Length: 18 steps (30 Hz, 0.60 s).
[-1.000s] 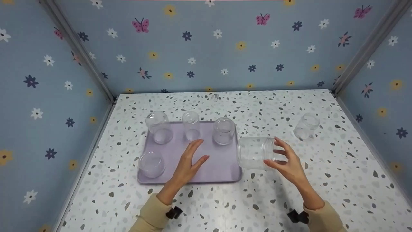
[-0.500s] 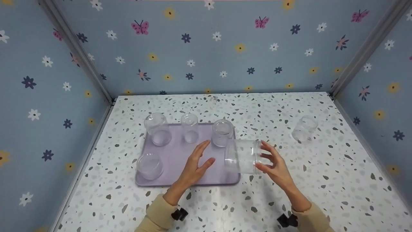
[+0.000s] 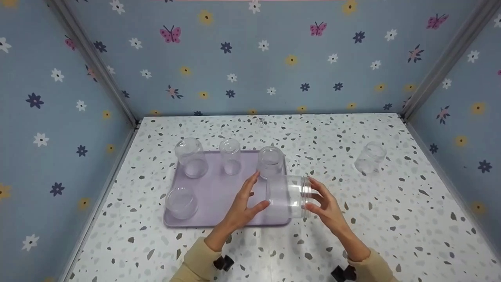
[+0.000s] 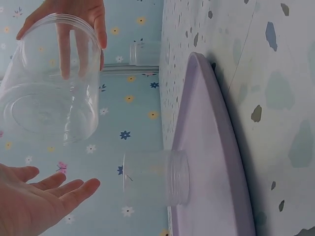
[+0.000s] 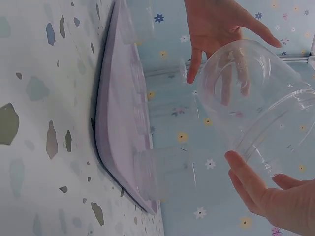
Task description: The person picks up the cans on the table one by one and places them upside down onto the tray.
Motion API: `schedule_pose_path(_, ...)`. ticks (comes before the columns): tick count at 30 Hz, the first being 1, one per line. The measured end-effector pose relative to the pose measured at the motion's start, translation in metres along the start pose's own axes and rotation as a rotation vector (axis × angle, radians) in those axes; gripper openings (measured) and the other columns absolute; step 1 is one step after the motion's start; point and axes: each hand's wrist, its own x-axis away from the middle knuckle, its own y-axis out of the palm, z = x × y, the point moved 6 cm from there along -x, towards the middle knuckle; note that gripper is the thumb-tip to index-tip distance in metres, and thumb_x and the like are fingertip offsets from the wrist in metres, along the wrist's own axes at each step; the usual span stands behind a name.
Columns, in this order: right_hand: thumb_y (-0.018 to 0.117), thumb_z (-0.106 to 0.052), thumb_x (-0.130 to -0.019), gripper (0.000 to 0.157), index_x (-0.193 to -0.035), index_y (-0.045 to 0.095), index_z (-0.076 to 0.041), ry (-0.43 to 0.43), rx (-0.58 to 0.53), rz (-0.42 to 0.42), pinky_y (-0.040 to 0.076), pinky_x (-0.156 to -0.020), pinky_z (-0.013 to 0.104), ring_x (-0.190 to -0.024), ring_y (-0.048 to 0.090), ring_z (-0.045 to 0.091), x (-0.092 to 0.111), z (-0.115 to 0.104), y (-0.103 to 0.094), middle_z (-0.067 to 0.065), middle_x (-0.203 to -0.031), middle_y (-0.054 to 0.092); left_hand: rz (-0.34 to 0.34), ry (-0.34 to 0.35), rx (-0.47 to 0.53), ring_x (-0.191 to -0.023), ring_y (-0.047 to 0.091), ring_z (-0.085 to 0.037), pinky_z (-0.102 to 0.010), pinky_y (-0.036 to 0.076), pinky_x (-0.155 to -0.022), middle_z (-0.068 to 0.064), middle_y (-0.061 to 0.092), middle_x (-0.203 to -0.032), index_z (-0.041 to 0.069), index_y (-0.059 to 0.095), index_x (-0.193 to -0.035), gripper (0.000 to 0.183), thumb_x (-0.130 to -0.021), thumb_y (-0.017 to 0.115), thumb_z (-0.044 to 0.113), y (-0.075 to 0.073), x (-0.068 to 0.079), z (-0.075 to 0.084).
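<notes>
My right hand point(image 3: 327, 207) grips a large clear plastic jar point(image 3: 285, 196) by its threaded mouth end. The jar lies sideways in the air over the right end of the lilac tray point(image 3: 219, 199), its base pointing left. Fingers spread, my left hand point(image 3: 244, 203) is held close by the base; in the left wrist view a gap shows between these fingers and the jar point(image 4: 54, 83). Behind the held jar, another clear jar point(image 3: 271, 160) stands mouth down at the tray's back right corner.
Also on the tray are a tall jar point(image 3: 191, 156) at back left, a narrow jar point(image 3: 230, 156) at back middle and a low, wide jar point(image 3: 182, 203) at front left. One more clear jar point(image 3: 370, 158) stands on the speckled table point(image 3: 328, 135) to the right. Patterned walls enclose the table.
My right hand has carried the large jar leftward from beside the tray to over its right end. My left hand has shifted right, nearer the jar's base.
</notes>
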Motion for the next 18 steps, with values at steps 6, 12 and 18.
schedule_pose_path(6,0.061,-0.011,-0.082,0.067,-0.135,0.023,0.007,-0.01,-0.128,-0.071,0.047,-0.08,0.041,-0.109,0.035,0.053,0.0,0.004,0.01,0.036,-0.128,0.026,-0.01,-0.006,0.072,-0.123,0.027,-0.039,-0.051,0.036,-0.086,-0.023,0.02,-0.14,-0.005,0.013,-0.139,0.084,-0.08,0.06,0.033,0.001,0.0,0.001)
schedule_pose_path(12,0.055,-0.016,-0.085,0.064,-0.136,0.023,0.004,0.026,-0.157,-0.08,0.047,-0.079,0.044,-0.109,0.042,0.044,0.0,0.011,0.014,0.035,-0.13,0.025,-0.032,0.02,0.147,-0.12,0.028,-0.045,-0.055,0.039,-0.082,-0.026,0.02,-0.139,-0.005,0.012,-0.139,0.094,-0.077,0.061,0.046,0.002,0.0,0.004)
schedule_pose_path(18,0.051,-0.02,-0.086,0.064,-0.137,0.021,0.004,0.058,-0.203,-0.102,0.045,-0.082,0.046,-0.11,0.04,0.044,-0.001,0.016,0.02,0.033,-0.132,0.025,-0.031,0.028,0.154,-0.114,0.036,-0.041,-0.047,0.045,-0.077,-0.027,0.025,-0.135,-0.005,0.017,-0.138,0.093,-0.074,0.065,0.043,0.002,0.001,0.006)
